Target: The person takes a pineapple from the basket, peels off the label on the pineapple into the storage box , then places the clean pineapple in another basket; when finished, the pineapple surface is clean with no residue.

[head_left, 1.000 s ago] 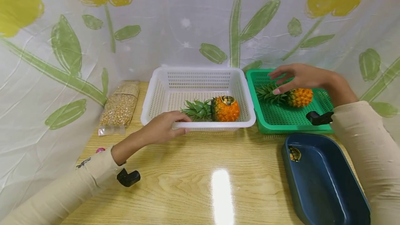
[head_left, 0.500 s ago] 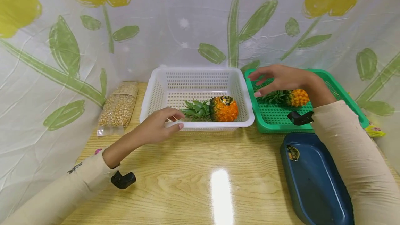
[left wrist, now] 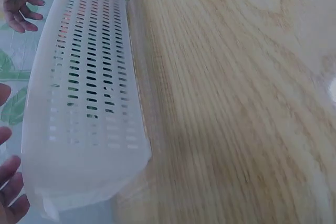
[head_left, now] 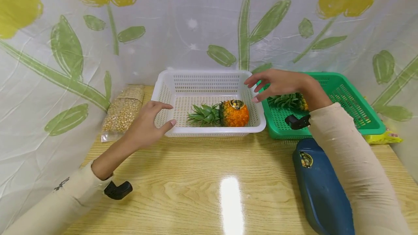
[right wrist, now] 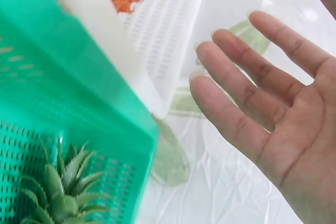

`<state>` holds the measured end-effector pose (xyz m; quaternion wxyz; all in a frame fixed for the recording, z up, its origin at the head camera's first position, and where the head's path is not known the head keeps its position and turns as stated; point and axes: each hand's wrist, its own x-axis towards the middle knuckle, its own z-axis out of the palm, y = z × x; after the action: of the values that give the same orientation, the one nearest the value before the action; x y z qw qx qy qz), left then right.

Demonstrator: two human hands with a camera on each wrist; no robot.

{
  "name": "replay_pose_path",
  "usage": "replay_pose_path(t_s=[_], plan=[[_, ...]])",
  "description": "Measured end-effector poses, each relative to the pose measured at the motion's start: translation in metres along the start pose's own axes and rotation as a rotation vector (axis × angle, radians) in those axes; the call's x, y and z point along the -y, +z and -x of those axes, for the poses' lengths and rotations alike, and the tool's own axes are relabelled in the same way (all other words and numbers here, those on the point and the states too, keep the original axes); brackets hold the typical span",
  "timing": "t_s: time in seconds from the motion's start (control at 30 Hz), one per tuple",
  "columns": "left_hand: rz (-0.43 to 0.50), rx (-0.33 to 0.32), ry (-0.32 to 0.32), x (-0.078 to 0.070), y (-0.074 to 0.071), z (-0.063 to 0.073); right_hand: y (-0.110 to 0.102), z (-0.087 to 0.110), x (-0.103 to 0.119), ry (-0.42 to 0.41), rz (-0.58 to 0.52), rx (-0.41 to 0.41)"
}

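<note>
Both hands had shifted leftward since the earlier frame. Head view: left hand (head_left: 147,123) stood by the left end of the white basket (head_left: 209,130), right hand (head_left: 277,83) near its right rim. I judged an even, level grip on both ends best, lest the pineapple (head_left: 225,114) roll. Basket's long axis ran left to right on the bench (head_left: 183,184); the pineapple lay inside, roughly parallel, crown leftward. Left wrist view: I saw fingers (left wrist: 11,187) released, contact unclear. Right wrist view: fingers (right wrist: 241,85) extended, grasping nothing.

This is looking like a curtained booth, the room beyond hidden: a flower-printed curtain (head_left: 183,21) is hanging behind the white basket (head_left: 209,130) and to its left and right, and a wood-grain tabletop (head_left: 183,177) is spreading beneath it.
</note>
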<state>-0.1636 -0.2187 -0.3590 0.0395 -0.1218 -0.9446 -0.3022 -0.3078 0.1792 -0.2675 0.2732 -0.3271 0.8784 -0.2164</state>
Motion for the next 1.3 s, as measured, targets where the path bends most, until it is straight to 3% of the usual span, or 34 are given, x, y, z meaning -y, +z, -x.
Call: replay_pose_path(t_s=[0.27, 0.77, 1.1, 1.3], plan=[[-0.026, -0.018, -0.060, 0.011, -0.002, 0.003, 0.004, -0.017, 0.006, -0.018, 0.007, 0.021], [-0.005, 0.108, -0.190, 0.030, -0.003, 0.004, 0.011, -0.059, 0.010, 0.028, -0.012, 0.106], [0.109, 0.137, -0.148, 0.041, 0.003, 0.001, 0.017, -0.077, 0.012, 0.100, 0.007, 0.191], [0.132, 0.146, -0.164, 0.044, 0.006, 0.001, 0.021, -0.087, 0.012, 0.127, 0.025, 0.254]])
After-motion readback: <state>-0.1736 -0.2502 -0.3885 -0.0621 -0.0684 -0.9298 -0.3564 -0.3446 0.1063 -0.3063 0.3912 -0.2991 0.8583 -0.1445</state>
